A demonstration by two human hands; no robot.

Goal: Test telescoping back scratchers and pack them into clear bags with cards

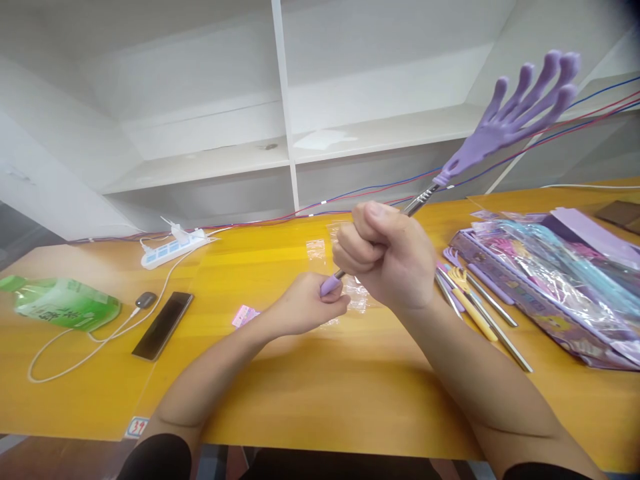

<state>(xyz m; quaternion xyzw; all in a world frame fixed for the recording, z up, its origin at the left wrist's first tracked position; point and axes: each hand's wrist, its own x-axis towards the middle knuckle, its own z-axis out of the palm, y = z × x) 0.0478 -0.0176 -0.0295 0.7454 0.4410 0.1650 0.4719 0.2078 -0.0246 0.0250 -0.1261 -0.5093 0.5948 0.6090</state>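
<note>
A purple back scratcher [493, 133] with a hand-shaped head slants up to the right above the table. My right hand [387, 257] is closed in a fist around its metal rod, below the head. Lower down, my left hand [307, 303] grips the purple handle end, and its fingers partly cover it. Under and behind my hands lie clear plastic wrappers [316, 250]. A small pink card [245, 316] rests beside my left wrist.
On the right, several loose back scratcher parts [483, 320] lie beside a purple box [555, 327] full of wrapped items. To the left are a green bottle [70, 303], a phone [163, 327], a white cable and a power strip [175, 248]. White shelving [200, 167] stands behind.
</note>
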